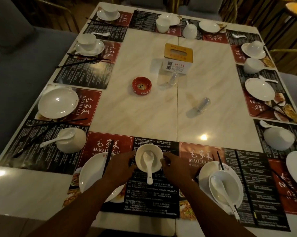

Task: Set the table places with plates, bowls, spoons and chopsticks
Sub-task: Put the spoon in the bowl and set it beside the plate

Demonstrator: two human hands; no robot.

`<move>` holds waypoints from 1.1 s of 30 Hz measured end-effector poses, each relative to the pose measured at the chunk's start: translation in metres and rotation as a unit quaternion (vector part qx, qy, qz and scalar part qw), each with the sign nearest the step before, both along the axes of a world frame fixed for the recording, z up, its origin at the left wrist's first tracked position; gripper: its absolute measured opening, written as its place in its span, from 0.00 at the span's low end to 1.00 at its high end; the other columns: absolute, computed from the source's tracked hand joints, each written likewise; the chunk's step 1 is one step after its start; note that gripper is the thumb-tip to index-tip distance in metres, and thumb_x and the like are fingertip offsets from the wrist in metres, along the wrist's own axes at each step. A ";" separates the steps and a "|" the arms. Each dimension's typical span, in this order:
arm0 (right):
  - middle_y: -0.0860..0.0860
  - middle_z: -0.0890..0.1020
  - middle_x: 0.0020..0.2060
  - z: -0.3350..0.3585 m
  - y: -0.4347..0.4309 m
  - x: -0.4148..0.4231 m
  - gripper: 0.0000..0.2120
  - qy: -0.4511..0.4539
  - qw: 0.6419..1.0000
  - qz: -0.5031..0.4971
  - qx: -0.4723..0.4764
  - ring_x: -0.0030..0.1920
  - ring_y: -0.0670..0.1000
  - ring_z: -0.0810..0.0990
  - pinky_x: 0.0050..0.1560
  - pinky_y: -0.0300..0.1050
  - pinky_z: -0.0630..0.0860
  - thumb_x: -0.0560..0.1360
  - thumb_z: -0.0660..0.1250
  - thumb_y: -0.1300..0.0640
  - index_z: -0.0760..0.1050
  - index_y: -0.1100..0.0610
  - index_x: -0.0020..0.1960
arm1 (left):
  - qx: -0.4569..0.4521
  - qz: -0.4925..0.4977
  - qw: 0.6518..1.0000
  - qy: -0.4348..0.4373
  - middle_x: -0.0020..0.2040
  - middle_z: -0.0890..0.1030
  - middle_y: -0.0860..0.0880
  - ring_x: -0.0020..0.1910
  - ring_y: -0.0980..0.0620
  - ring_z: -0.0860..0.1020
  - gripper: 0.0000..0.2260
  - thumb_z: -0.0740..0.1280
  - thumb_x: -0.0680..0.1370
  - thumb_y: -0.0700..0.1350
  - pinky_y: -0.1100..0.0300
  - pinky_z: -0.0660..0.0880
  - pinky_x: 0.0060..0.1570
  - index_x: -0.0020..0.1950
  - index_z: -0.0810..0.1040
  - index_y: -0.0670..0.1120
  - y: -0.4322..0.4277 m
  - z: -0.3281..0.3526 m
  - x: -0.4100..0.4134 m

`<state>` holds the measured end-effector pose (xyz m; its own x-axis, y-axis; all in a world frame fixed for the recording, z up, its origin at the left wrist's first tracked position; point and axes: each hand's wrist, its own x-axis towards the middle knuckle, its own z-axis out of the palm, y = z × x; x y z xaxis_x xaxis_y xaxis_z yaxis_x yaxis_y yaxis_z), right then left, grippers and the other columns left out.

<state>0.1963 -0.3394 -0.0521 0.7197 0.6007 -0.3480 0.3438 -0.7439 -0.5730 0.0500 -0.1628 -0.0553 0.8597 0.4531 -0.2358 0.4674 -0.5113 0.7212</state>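
A white bowl (154, 152) sits upright on the near placemat (152, 197), with a white spoon (149, 166) lying in it, handle toward me. My left hand (119, 165) grips the bowl's left rim and my right hand (176, 166) grips its right rim. A white plate (90, 175) with dark chopsticks (108, 158) across it lies just left of my left hand. To the right, another plate (204, 173) carries a bowl (227, 185) with a spoon (219, 185) in it and chopsticks (220, 162) at its far edge.
More plates, bowls, spoons and chopsticks lie on placemats round the white table (144, 108). An upturned bowl (74, 142) with a spoon on it stands at near left. A red ashtray (141, 86), a tissue box (177, 57) and a lying clear shaker (202, 104) occupy the middle.
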 end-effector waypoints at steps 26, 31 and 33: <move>0.48 0.85 0.51 0.003 -0.001 -0.005 0.14 0.030 0.998 -0.051 -0.026 0.44 0.44 0.80 0.48 0.39 0.77 0.81 0.64 0.52 0.76 0.50 0.66 | 0.014 -0.046 0.999 0.003 0.56 0.83 0.57 0.55 0.59 0.80 0.21 0.76 0.73 0.47 0.65 0.72 0.53 0.65 0.79 0.56 0.010 -0.001 0.009; 0.48 0.84 0.52 0.006 -0.006 0.002 0.13 0.053 0.997 -0.057 -0.027 0.42 0.40 0.78 0.38 0.31 0.69 0.81 0.64 0.51 0.75 0.50 0.65 | 0.042 -0.054 0.998 0.008 0.52 0.83 0.56 0.51 0.56 0.80 0.13 0.71 0.76 0.42 0.66 0.73 0.47 0.59 0.81 0.53 0.018 0.000 0.016; 0.48 0.83 0.54 0.008 -0.010 0.009 0.12 0.056 0.997 -0.050 -0.035 0.42 0.40 0.78 0.37 0.30 0.69 0.81 0.64 0.52 0.76 0.50 0.64 | 0.052 -0.045 0.998 0.005 0.54 0.83 0.54 0.52 0.55 0.80 0.14 0.70 0.76 0.41 0.61 0.76 0.50 0.61 0.80 0.52 0.023 0.000 0.020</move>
<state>0.2052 -0.3492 -0.0440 0.7294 0.4987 -0.4682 0.2027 -0.8113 -0.5484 0.0702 -0.1401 -0.0556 0.8960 0.3958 -0.2013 0.4232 -0.6235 0.6574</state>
